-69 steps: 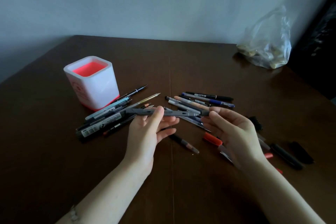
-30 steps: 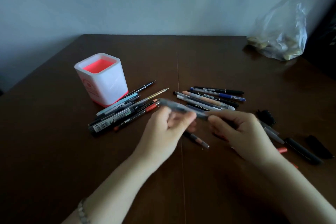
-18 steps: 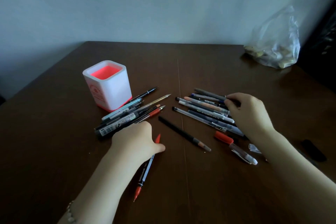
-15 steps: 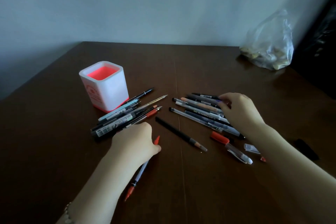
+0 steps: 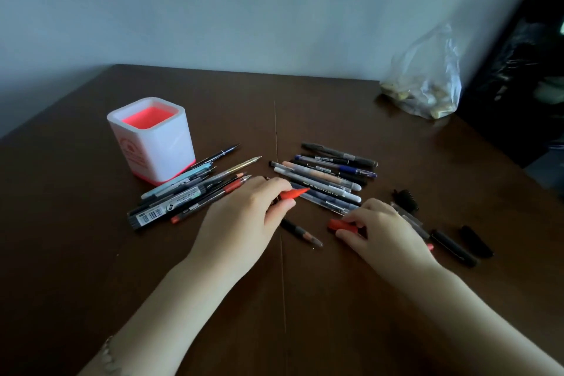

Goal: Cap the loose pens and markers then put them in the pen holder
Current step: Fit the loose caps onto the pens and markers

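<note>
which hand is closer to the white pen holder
Left. The left hand, holding a red pen, is right of the pen holder; the right hand pinches a red cap farther right.

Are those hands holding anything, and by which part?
The left hand grips a red pen near its pointed red end; the right hand pinches a red cap by one end.

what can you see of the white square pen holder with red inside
The white square plastic pen holder stands upright at the left of the dark wooden table. Rounded corners, thick rim, red interior and base, faint red emblem on one side. No pens stick out; loose pens lie by its base.
</note>
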### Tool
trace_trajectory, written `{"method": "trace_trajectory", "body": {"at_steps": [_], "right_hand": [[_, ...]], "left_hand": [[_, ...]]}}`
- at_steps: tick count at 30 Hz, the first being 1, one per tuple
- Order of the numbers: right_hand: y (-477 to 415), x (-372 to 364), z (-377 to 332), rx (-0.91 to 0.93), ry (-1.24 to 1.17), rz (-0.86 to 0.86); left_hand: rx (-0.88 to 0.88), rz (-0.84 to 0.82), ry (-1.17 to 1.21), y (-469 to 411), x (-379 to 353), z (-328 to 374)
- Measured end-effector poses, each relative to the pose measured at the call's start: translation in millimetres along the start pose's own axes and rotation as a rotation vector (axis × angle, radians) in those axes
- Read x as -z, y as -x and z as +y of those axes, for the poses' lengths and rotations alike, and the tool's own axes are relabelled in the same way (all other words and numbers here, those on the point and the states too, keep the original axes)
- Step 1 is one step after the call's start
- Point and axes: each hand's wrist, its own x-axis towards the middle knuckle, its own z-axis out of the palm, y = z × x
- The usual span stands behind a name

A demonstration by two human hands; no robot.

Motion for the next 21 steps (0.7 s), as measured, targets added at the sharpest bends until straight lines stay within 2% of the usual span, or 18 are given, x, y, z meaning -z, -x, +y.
{"method": "trace_trajectory", "body": {"at_steps": [4,7,10,14,21], "right_hand": [[-8,0,-3,0.004,-0.141,0.093],[-12,12,-9,-0.004,-0.507,0.197],[-12,14,-12,0.015,-0.809,0.193],[-5,8,-11,0.027,-0.872,0.093],[-5,5,-9,0.060,-0.891,0.119]], "left_hand": [[-0.050,-0.012,0.011,0,-7,0],[-0.092,-0.018,0.018,0,-13,-3],[-0.098,-0.057,0.003,0,-13,-2],[-0.110,-0.073,-0.008,0,-13,-2],[-0.117,-0.108,-0.050,0,-17,-3]]}}
